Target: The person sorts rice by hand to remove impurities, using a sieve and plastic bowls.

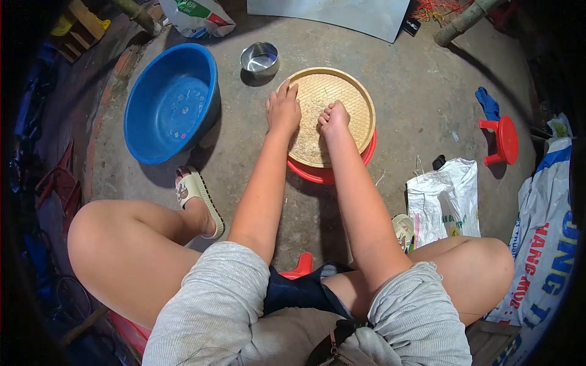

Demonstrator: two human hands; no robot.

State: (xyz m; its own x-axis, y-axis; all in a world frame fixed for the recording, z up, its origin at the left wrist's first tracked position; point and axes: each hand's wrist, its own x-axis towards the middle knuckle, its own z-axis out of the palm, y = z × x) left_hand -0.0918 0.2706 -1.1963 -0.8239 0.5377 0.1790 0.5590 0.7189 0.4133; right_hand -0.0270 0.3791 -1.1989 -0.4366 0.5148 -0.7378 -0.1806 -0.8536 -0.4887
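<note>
A round woven tray (325, 81) with pale grains or husks scattered on it rests on top of a red basin (323, 175). At the tray's left edge lies my left hand (284, 111), its fingers spread over the rim. Over the right half of the tray is my right hand (334, 117), with the fingers curled in; whatever it may hold is hidden.
Left of the tray stand a blue basin (177, 110) and a small metal bowl (259, 60). A white sack (445, 198), a red stool (506, 140) and a large printed sack (540, 232) are at the right. A metal sheet (342, 11) lies at the top.
</note>
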